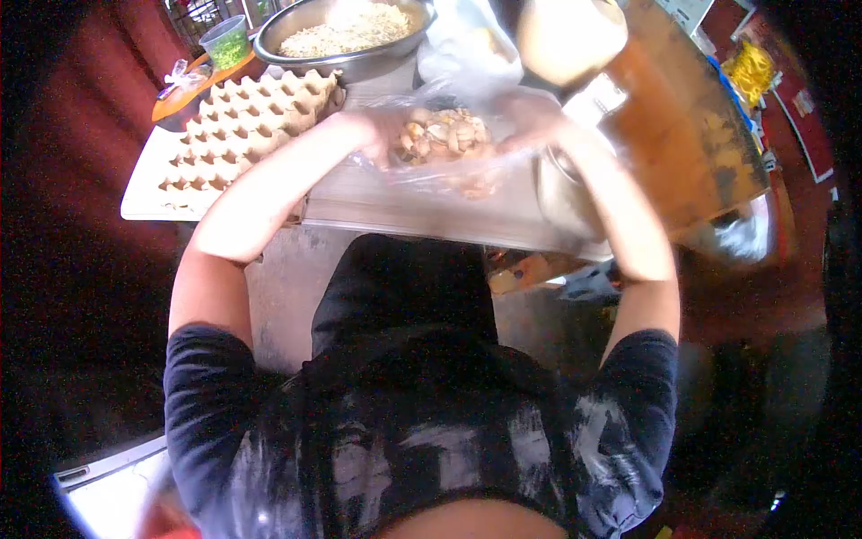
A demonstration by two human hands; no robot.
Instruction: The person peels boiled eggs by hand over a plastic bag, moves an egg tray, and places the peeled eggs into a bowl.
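A clear plastic bag lies on the table in front of me, its mouth spread wide. Inside it is a heap of brownish pieces that look like broken eggshells. My left hand grips the bag's left side, and my right hand holds its right side. Motion blurs both hands, so single fingers are hard to make out. Left of my left forearm stands a stack of cardboard egg trays, whose top tray shows bare cups.
A metal basin of pale shredded food stands at the back, beside a tub of chopped greens. Behind the hands are a white plastic bag and a large pale round container. A wooden tabletop extends rightward.
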